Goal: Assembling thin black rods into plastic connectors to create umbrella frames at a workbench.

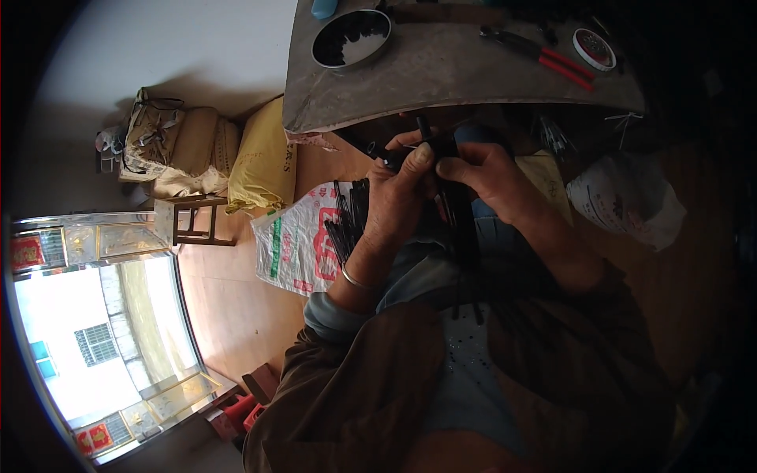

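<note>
My left hand [398, 189], with a bracelet at its wrist, is closed around short black tubes [423, 126], which stick out past the thumb. Right beside it my right hand [490, 175] is closed, thumb pressed against the dark strips. These long thin black strips [461, 229] hang down from between the hands over my lap. The exact place where the fingers meet the pieces is dark and partly hidden. Left of my left forearm, more black rods [347, 217] lie in a bundle on a white printed sack [296, 240].
Ahead is a grey-topped table [441, 67] bearing a bowl of small black pieces [351, 39], red-handled pliers [552, 61] and a round tin [594, 50]. A white plastic bag [627, 197] stands at right. Yellow sacks [264, 154] and a wooden stool [201, 221] are at left.
</note>
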Action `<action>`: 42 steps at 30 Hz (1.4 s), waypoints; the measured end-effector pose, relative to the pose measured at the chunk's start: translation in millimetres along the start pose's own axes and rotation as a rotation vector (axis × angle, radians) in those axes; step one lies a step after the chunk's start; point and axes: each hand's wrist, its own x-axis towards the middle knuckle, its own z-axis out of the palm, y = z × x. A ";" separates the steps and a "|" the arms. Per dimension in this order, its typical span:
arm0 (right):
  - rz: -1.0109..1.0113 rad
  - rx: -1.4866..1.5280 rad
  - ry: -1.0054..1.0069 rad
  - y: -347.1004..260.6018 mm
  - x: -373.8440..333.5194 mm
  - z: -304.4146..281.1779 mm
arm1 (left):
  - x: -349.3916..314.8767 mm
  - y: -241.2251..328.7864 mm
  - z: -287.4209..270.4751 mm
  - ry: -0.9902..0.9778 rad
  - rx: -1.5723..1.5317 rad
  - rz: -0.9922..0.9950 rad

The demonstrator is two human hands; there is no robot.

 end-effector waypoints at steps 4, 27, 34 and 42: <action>0.002 0.073 0.019 4.3 1.5 -1.5 | 1.6 -2.8 -0.3 0.037 0.031 0.003; 0.040 0.063 -0.084 -8.4 -9.1 -2.1 | -5.1 -1.2 -4.8 -0.081 -0.153 -0.013; 0.047 0.103 -0.082 0.0 -10.3 -3.8 | -10.0 2.2 5.3 -0.058 -0.015 0.033; -0.178 0.170 0.026 -9.7 -14.5 10.8 | -8.9 10.0 12.4 0.029 0.153 0.079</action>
